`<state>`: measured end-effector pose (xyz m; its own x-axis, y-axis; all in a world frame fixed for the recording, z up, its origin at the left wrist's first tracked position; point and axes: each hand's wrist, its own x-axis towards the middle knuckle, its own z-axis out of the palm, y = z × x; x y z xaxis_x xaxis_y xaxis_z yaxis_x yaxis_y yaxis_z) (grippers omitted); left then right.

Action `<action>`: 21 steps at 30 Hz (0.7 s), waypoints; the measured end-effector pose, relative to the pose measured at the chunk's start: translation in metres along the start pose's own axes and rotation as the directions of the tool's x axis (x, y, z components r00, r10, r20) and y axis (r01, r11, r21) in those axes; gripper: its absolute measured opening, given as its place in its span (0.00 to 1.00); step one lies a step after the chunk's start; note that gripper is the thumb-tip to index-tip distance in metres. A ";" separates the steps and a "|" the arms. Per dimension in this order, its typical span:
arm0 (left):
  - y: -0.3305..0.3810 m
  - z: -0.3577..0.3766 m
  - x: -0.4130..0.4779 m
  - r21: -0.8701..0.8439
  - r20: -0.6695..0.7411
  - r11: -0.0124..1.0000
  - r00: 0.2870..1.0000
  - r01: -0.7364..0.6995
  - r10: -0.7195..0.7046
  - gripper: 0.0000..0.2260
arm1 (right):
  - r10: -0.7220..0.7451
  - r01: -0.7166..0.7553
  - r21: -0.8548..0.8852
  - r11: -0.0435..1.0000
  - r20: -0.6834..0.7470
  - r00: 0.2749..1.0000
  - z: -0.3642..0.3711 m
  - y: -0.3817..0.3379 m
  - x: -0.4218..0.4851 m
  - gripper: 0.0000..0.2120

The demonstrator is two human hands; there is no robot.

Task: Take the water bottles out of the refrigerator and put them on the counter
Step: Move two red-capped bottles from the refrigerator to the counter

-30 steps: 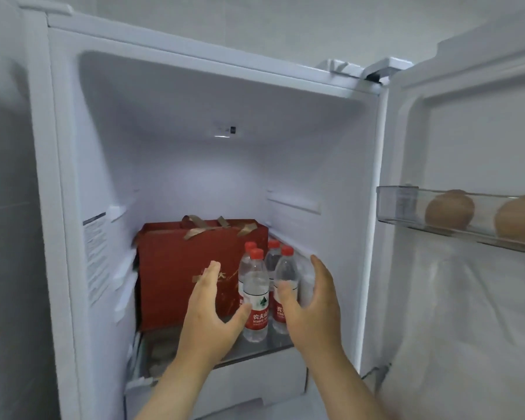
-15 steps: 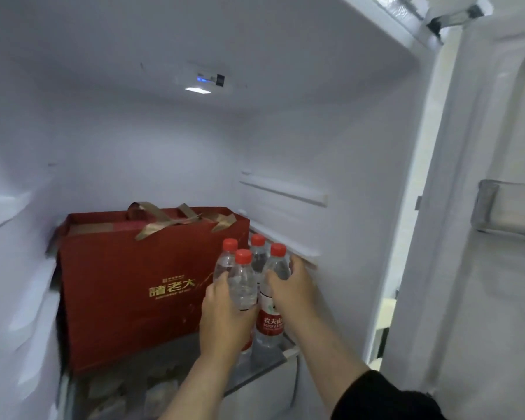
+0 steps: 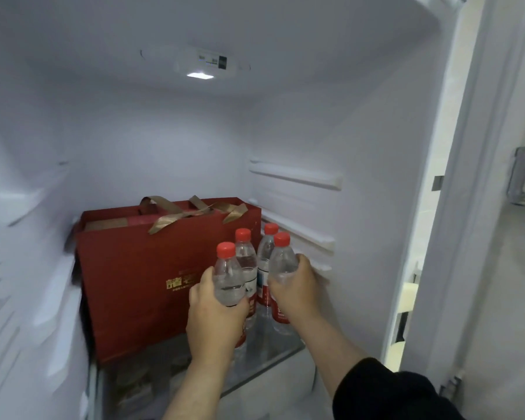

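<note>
Several clear water bottles with red caps and red labels stand close together on the glass shelf [image 3: 273, 363] at the right of the open refrigerator. My left hand [image 3: 215, 316] is wrapped around the front left bottle [image 3: 227, 275]. My right hand [image 3: 296, 286] grips the front right bottle [image 3: 282, 262]. Two more bottles, the back left one [image 3: 246, 259] and the back right one [image 3: 267, 247], stand just behind, partly hidden by the front pair. Whether the held bottles are lifted off the shelf I cannot tell.
A red gift bag [image 3: 140, 274] with gold ribbon handles fills the left of the shelf, touching the bottles' left side. The refrigerator's right wall [image 3: 361, 207] with its shelf rails is close beside my right hand. The open door [image 3: 497, 237] stands at the right.
The camera has moved closer into the refrigerator. Both hands have gone from open and reaching to closed around the two front bottles, which now look slightly raised and apart from the back pair.
</note>
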<state>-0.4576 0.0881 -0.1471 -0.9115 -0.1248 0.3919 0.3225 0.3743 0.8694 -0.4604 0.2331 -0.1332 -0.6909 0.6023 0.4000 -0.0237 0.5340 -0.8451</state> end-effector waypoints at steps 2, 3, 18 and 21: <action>-0.001 0.000 -0.002 -0.004 0.013 1.000 1.000 0.017 -0.017 0.32 | 0.006 -0.006 -0.004 1.000 0.007 1.000 0.000 0.005 -0.003 0.21; 0.000 0.001 -0.003 -0.014 0.017 1.000 0.999 0.027 -0.027 0.33 | 0.009 -0.010 0.010 1.000 0.004 1.000 -0.001 0.006 -0.004 0.22; 0.078 -0.054 -0.021 -0.116 0.057 0.977 0.981 -0.177 0.184 0.37 | -0.183 0.178 0.137 0.974 0.025 0.983 -0.114 -0.082 -0.082 0.21; 0.113 -0.078 -0.049 -0.181 0.081 0.962 0.972 -0.205 0.222 0.30 | -0.223 0.213 0.204 0.955 0.027 0.974 -0.169 -0.107 -0.116 0.21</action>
<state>-0.3570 0.0642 -0.0446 -0.8348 0.0362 0.5493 0.5429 0.2190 0.8107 -0.2557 0.2068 -0.0294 -0.6875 0.4515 0.5688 -0.3177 0.5173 -0.7946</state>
